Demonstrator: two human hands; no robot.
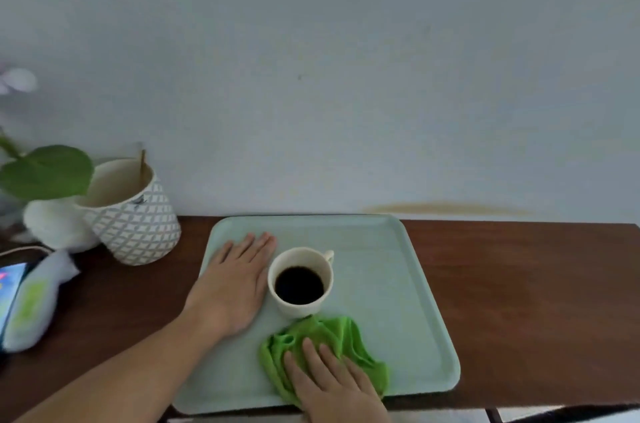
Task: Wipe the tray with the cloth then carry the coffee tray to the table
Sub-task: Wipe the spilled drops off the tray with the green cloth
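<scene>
A pale green tray [388, 284] lies on a dark wooden counter against the wall. On it stands a cream cup [300, 280] of black coffee, its handle pointing away to the right. My left hand [232, 284] rests flat on the tray's left part, fingers together, just beside the cup and holding nothing. A crumpled bright green cloth [332, 336] lies on the tray's near part, right in front of the cup. My right hand [334, 384] presses down on the cloth with spread fingers.
A patterned white pot [135, 222] with a green-leaved plant stands at the back left. A phone [8, 291] and a soft pack [34, 301] lie at the left edge. Bare counter [536, 301] extends to the tray's right. The tray's near edge reaches the counter's front edge.
</scene>
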